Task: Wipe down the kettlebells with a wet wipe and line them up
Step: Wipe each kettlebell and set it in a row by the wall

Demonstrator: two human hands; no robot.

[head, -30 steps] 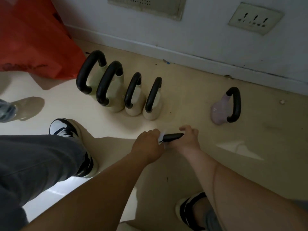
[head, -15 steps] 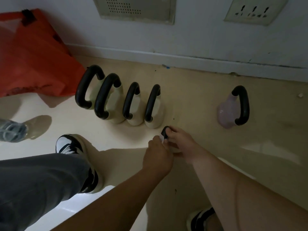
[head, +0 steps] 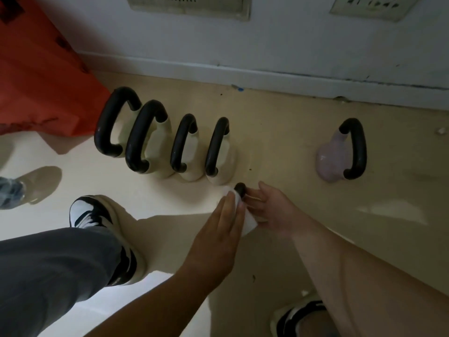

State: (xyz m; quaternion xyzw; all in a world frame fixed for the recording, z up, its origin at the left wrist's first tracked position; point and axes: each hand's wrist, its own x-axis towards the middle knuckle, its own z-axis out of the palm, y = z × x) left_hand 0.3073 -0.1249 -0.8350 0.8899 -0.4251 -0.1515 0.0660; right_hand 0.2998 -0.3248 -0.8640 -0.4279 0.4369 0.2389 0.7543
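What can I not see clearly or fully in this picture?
Head view, kettlebell being wiped: only a black handle tip shows; the left hand, wet wipe and right hand cover the rest.
Head view, clear bottle: cut off by the left edge.
Head view, wall socket: cut off by the top edge.

The person wears grey trousers [head: 48,276] and black-and-white sneakers [head: 90,215].

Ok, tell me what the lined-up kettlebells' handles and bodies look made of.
Handles: black, smooth, faintly glossy, with light glints along the curves; probably rubber or plastic coating. Bodies: cream, matte, evenly coloured; likely a vinyl or plastic shell, not certain.
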